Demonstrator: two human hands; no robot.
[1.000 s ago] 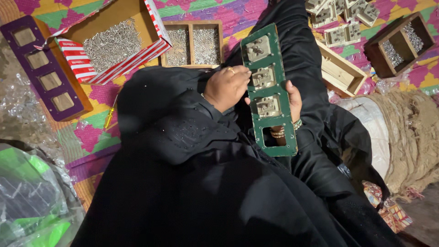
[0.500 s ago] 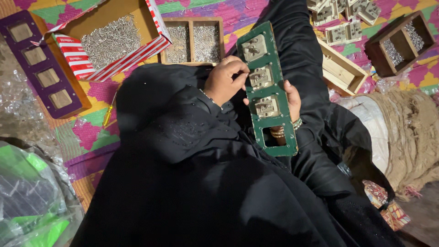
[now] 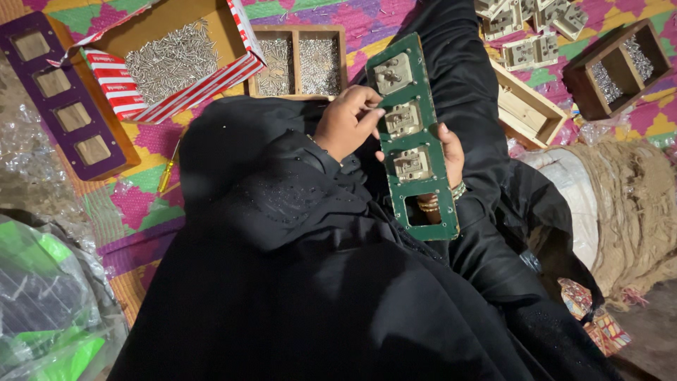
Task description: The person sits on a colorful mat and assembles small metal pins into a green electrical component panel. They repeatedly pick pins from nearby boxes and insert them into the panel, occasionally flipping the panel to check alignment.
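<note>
Our right hand (image 3: 451, 152) grips the green panel (image 3: 414, 137) over our lap; left hand (image 3: 347, 121) pinches at its second socket. Three sockets sit fitted, the bottom opening still empty.

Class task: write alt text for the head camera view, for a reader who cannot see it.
A person in black holds a green four-slot panel in the right hand, the left hand at its second fitted socket. Boxes of small screws lie on a patterned mat.
</note>
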